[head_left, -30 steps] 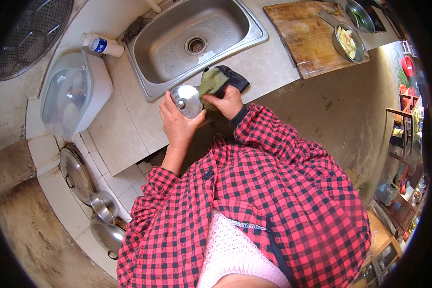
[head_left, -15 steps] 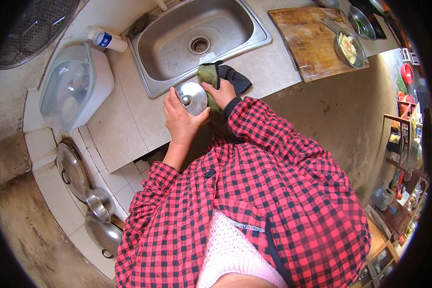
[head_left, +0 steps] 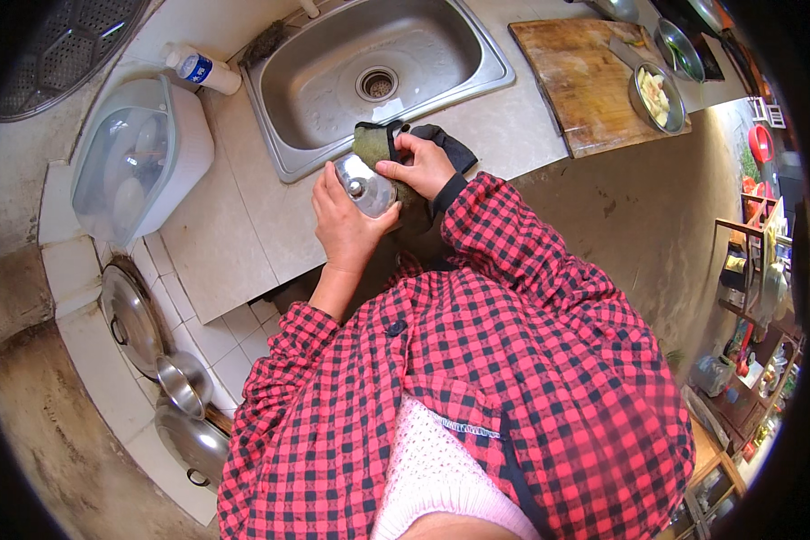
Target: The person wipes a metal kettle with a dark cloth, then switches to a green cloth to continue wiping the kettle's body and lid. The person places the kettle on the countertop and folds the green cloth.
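A small shiny metal lid (head_left: 365, 196) with a knob in its middle is held at the counter's front edge. My left hand (head_left: 346, 225) grips its left and lower rim, fingers on top and thumb at the near side. My right hand (head_left: 425, 166) pinches a green and black cloth (head_left: 373, 142) at the lid's upper right, covering part of its rim. The cloth's dark end spreads out to the right beyond my fingers. How the cloth lies under the lid is hidden.
Just beyond my hands is a steel sink (head_left: 288, 166). A wooden cutting board (head_left: 549, 72) at the right bears a cleaver (head_left: 625, 52) and a bowl of pale cut food (head_left: 659, 99). A lidded plastic bin (head_left: 175, 153) and a white bottle (head_left: 214, 74) stand left; pot lids (head_left: 135, 315) lean below.
My right hand has moved with the cloth over the lid's upper right side, hiding more of it. The lid and my left hand have shifted slightly to the right.
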Demonstrator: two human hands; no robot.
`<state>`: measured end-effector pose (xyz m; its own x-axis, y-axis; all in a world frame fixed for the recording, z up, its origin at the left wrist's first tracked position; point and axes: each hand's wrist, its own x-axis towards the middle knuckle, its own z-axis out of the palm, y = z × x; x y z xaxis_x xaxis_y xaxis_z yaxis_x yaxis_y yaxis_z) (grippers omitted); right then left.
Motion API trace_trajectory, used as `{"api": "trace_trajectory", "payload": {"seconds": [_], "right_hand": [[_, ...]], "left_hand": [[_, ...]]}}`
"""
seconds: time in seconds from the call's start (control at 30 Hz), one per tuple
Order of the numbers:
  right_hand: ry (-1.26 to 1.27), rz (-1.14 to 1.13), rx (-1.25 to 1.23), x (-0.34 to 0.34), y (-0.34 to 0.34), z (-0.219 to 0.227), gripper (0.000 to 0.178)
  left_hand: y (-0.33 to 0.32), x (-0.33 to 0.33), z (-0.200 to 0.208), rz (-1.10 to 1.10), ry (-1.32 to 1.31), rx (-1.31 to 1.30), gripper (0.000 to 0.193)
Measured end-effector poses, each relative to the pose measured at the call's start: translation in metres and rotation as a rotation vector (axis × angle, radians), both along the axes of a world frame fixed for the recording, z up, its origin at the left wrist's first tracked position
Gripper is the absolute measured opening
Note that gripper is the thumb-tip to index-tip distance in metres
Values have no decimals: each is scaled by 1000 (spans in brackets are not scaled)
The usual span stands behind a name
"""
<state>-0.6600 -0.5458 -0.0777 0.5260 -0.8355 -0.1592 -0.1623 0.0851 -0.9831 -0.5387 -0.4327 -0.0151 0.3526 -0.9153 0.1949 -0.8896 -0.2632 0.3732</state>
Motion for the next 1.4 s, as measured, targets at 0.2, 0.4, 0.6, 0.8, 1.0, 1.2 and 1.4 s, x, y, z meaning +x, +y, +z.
{"api": "trace_trajectory", "payload": {"seconds": [0.2, 0.4, 0.6, 0.8, 1.0, 1.2, 1.4], "right_hand": [[79, -48, -8, 6, -3, -15, 43], [17, -186, 47, 1, 7, 1, 37], [150, 34, -432, 7, 3, 31, 31], [225, -103, -298, 14, -5, 16, 32], [44, -125, 31, -21, 8, 3, 30], [48, -57, -373, -30, 40, 18, 33], [83, -161, -245, -19, 35, 6, 36]], "left_hand": [[1, 4, -4, -5, -6, -7, 106], [0, 5, -6, -11, 10, -12, 105], [-4, -2, -7, -4, 7, -22, 104], [-6, -4, -6, -5, 27, 1, 104], [-5, -2, -6, -2, 63, 12, 107], [-3, 11, -8, -94, 193, 73, 115], [-4, 7, -12, -52, 239, 97, 114]]}}
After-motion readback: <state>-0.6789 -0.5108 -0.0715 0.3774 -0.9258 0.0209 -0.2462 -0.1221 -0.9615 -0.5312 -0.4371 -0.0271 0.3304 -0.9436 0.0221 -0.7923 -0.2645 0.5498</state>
